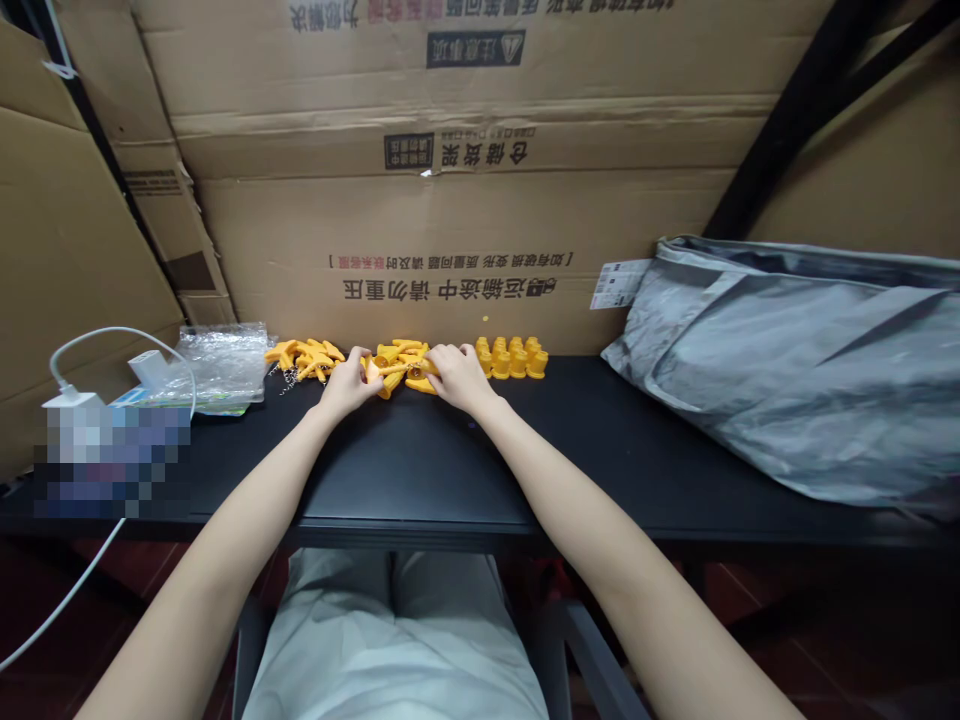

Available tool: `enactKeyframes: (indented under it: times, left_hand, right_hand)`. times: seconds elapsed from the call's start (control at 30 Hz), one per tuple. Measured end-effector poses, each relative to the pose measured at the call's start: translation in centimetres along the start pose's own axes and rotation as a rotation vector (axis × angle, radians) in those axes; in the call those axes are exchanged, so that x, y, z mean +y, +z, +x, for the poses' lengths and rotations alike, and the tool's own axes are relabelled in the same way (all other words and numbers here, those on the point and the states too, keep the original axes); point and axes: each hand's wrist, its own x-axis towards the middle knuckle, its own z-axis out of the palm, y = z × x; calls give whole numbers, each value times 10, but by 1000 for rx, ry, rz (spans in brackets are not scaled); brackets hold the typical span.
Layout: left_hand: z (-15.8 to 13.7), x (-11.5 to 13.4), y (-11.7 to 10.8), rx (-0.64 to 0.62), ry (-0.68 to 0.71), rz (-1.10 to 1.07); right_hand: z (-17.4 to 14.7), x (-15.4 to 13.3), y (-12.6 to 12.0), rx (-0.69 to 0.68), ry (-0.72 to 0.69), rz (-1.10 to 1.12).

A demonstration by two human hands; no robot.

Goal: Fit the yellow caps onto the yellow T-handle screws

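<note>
spanning the gap between two bare hands, a slim yellow-orange plastic piece [396,369] with a thin chain [415,363] against it sits over the rear of the flat black tabletop [420,460]. the left hand [346,388] has thumb and forefinger pressed together on one end; the right hand [459,375] has its fingers clamped on the other end, their tips partly hidden. whether it is one length or several joined parts is too small to tell. behind and between the hands lie ribbed yellow-orange plastic cones [387,354]. just left of the left hand, branched yellow-orange plastic pieces [304,355] are heaped with fine silvery chains [289,378]. just right of the right hand, short yellow-orange plastic cups [511,360] stand in close rows. farther left are a crinkled clear plastic bag [225,358] and a white block-shaped charger [71,402] with a white cable [124,329], beside a pixelated patch. on the far right slumps a large silvery-grey fabric bag [780,380]. a brown cardboard panel [450,215] with upside-down printing rises behind, and below the near edge show pale grey trousers [397,640].
</note>
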Motion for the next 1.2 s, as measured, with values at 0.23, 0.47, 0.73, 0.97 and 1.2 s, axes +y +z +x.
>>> enactKeyframes:
  times: [0.23,0.47,0.73,0.97,1.2]
  left_hand:
    - [-2,-3,-5,34,29,127]
    - [-1,-3,-6,74,-46,194]
    - [0,-3,-11,144,-91,216]
    - [0,-8,-12,154,-132,222]
    - [2,-15,-13,223,-144,178]
  right_hand:
    - [1,20,-11,34,347,-10]
    - [-9,61,-6,-342,806,17]
    - [-22,75,1,-408,916,85]
    - [-20,69,-7,-397,930,81]
    - [-13,55,-21,-348,872,-25]
